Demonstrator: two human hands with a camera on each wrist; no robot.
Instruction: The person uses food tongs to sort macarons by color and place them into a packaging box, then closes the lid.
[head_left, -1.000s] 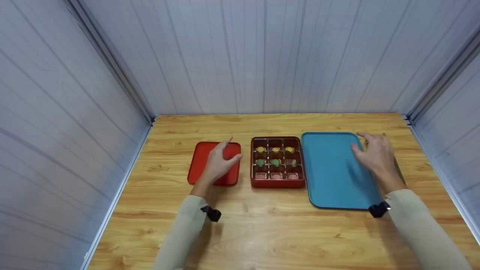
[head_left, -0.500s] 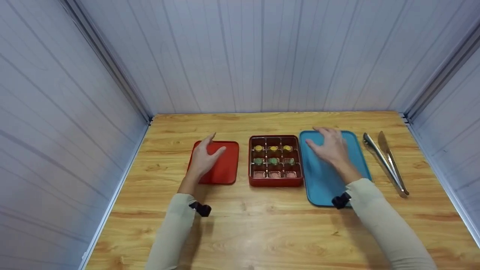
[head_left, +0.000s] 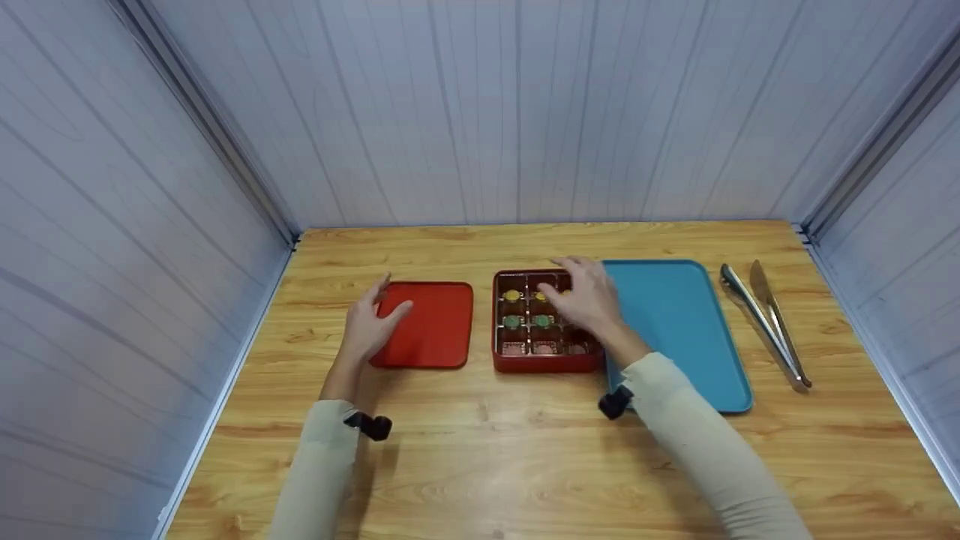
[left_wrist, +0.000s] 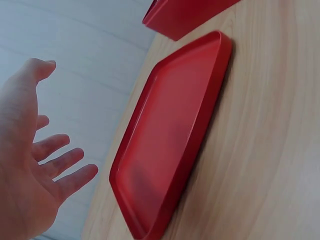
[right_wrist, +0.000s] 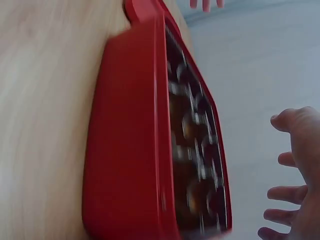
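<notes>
My left hand point(head_left: 366, 327) hovers by the left edge of a red lid-like tray point(head_left: 433, 330), fingers relaxed and holding nothing. In the left wrist view the tray's raised rim point(left_wrist: 200, 120) shows, with the palm and fingers point(left_wrist: 65, 162) apart from it. My right hand point(head_left: 589, 300) is over the right part of a red box point(head_left: 546, 363), thumb spread from loose fingers, nothing in it. The box has a clear divided insert with yellow, green and pink pieces in its compartments. The hand hides part of the right column. In the right wrist view the box point(right_wrist: 125, 140) is blurred.
A blue tray point(head_left: 679, 337) lies right of the box, close against it. Further right are metal tongs point(head_left: 763, 330) and a long spatula-like utensil point(head_left: 776, 315), side by side. Pale panel walls point(head_left: 517, 112) enclose the wooden table point(head_left: 480, 457) at the back and sides.
My right hand has swept left from beside the tongs, across the blue tray, to above the red box. My left hand has drifted left over the red tray to its edge.
</notes>
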